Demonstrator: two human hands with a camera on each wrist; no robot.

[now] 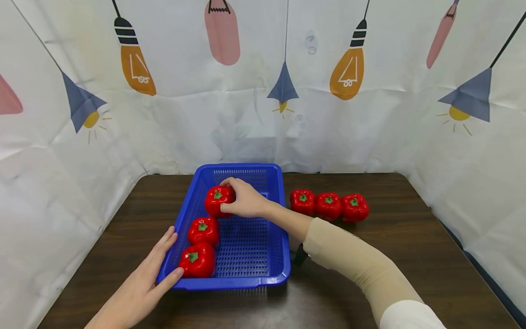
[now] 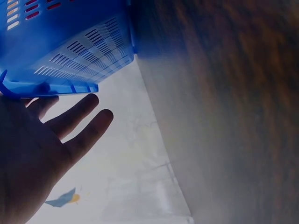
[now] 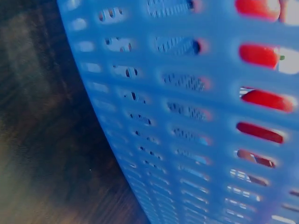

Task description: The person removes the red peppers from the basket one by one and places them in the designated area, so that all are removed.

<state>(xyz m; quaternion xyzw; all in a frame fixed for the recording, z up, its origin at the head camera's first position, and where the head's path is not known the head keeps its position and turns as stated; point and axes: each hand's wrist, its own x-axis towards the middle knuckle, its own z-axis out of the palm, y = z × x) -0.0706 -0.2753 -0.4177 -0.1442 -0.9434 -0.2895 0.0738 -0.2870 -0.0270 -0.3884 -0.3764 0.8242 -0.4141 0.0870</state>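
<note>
In the head view my right hand [image 1: 245, 199] reaches over the blue plastic basket [image 1: 283, 269]. Its thumb and fingers grip a glossy red bell pepper [image 1: 214, 201] at the basket's far left. Two more red bell peppers, a middle one [image 1: 203, 230] and a near one [image 1: 198, 260], lie along the left wall inside. My left hand [image 1: 144, 278] rests at the basket's near left rim, fingers straight along the outside and thumb at the edge. From the left wrist, the left hand's fingers [image 2: 77, 114] look extended beside the basket wall. The right wrist view shows only slotted basket wall [image 3: 154, 93], with red behind it; that hand is hidden.
Right of the basket, three red bell peppers stand in a row: a left one [image 1: 302, 202], a middle one [image 1: 328, 205] and a right one [image 1: 355, 208]. All rests on a dark wooden table [image 1: 402, 237]. A white printed cloth [image 1: 246, 123] hangs behind and at both sides.
</note>
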